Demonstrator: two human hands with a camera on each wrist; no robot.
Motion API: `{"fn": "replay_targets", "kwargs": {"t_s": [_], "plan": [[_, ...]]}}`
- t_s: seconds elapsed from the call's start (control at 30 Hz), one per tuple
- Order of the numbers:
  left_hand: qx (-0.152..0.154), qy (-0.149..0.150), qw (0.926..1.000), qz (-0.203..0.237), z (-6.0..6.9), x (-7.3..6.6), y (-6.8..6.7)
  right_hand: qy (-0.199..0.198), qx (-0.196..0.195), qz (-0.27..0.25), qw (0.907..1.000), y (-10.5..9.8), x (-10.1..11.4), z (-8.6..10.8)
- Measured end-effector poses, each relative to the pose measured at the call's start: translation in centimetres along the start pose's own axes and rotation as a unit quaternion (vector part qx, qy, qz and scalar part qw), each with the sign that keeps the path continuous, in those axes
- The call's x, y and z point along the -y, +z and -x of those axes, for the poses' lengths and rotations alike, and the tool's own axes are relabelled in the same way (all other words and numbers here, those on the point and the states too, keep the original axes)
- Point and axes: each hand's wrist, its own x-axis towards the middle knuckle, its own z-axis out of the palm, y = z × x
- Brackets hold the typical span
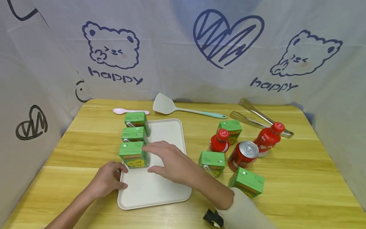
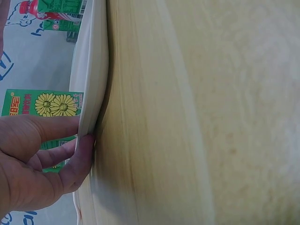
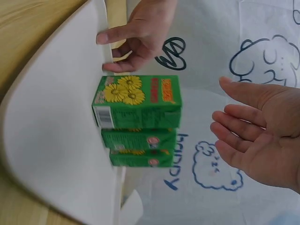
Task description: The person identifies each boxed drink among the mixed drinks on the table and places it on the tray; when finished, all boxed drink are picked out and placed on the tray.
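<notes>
Three green drink cartons with yellow flowers stand in a row along the left side of a white tray (image 1: 160, 190). The front carton (image 1: 134, 156) is the closest to the hands; behind it are the middle carton (image 1: 132, 134) and the back carton (image 1: 136, 119). My left hand (image 1: 107, 179) pinches the tray's left rim, thumb and fingers on either side of it in the left wrist view. Over the tray, my right hand (image 1: 171, 162) holds nothing, its fingers spread from the thumb. A gap shows between this hand (image 3: 262, 131) and the front carton (image 3: 140, 101) in the right wrist view.
Right of the tray stand more green cartons (image 1: 213, 162), two red bottles (image 1: 267, 140) and a red can (image 1: 243, 156). A spatula (image 1: 183, 109), pink spoon (image 1: 131, 111) and metal tongs (image 1: 257, 116) lie at the back. A printed white cloth (image 1: 166, 47) hangs behind the table.
</notes>
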Motion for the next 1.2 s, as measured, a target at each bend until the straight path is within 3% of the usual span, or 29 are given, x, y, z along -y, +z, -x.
{"fn": "replay_targets", "kwargs": {"t_s": [0.4, 0.7, 0.97, 1.2], "plan": [[-0.004, -0.005, 1.0000, -0.006, 0.1, -0.1, 0.0, 0.038, -0.074, 0.010, 0.9965, -3.3, -4.5, 5.5], [0.000, -0.006, 1.0000, -0.004, 0.1, -0.2, -0.1, 0.110, -0.072, 0.035, 0.9907, -4.4, -7.3, 8.8], [-0.002, -0.004, 1.0000, -0.005, 0.1, -0.2, -0.1, 0.077, -0.102, 0.091, 0.9875, -4.2, -7.8, 10.1], [-0.002, -0.003, 1.0000, -0.007, 0.1, -0.2, -0.1, 0.083, -0.098, 0.078, 0.9886, -4.3, -7.9, 10.3]]}}
